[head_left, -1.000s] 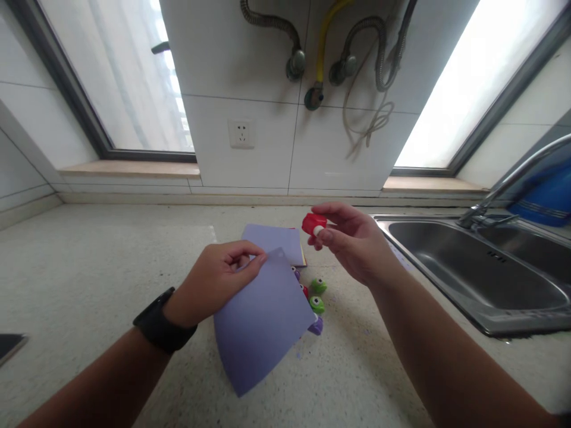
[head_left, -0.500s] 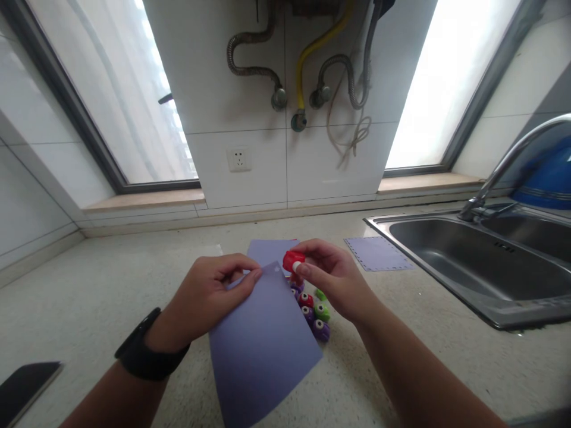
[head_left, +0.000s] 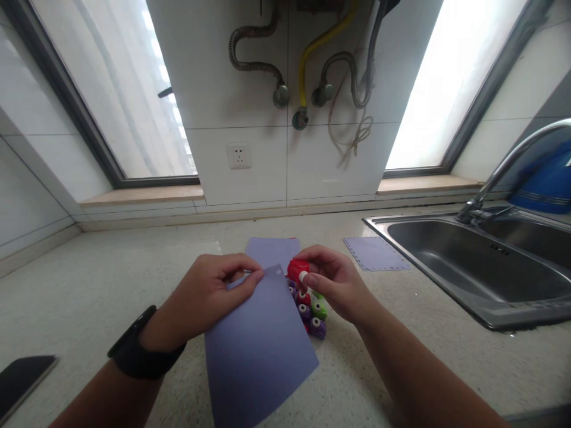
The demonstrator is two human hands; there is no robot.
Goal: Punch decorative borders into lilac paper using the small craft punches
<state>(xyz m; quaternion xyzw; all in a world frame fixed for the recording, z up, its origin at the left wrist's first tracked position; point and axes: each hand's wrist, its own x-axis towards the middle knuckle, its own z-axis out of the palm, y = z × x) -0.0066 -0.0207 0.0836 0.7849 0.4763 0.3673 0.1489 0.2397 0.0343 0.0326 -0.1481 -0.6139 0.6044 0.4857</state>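
Lavender sheet (head_left: pixel 263 351) slants up from the bottom edge at six o'clock, its upper corner, marked with a small pale shape, near the middle of the view. At eight o'clock, nearest the lower left corner, lies a dark flat object (head_left: pixel 25 380) on the speckled counter (head_left: pixel 111 291). Closer in, toward seven, is the left hand (head_left: pixel 225 289), a black band (head_left: pixel 143 351) on its wrist; thumb and forefinger are pinched together on the sheet's upper edge, the other fingers curled in.

At about five o'clock the right hand (head_left: pixel 336 282) is partly curled, thumb and fingers closed around a small red punch (head_left: pixel 298 270) with a white button. It sits just beside the sheet's marked corner; whether the two touch cannot be told. Below it, at half past five, purple, red and green punches (head_left: pixel 305 312) cluster on the counter, partly hidden by the sheet.

Beyond, at six, lies a second lavender piece (head_left: pixel 270 249), and at four a pale purple square (head_left: pixel 377 254) with notched edges, near the steel sink (head_left: pixel 446 261). Farther off are a tap (head_left: pixel 511 163) toward three, a wall socket (head_left: pixel 239 156) past ten and pipe valves (head_left: pixel 281 95) at twelve.
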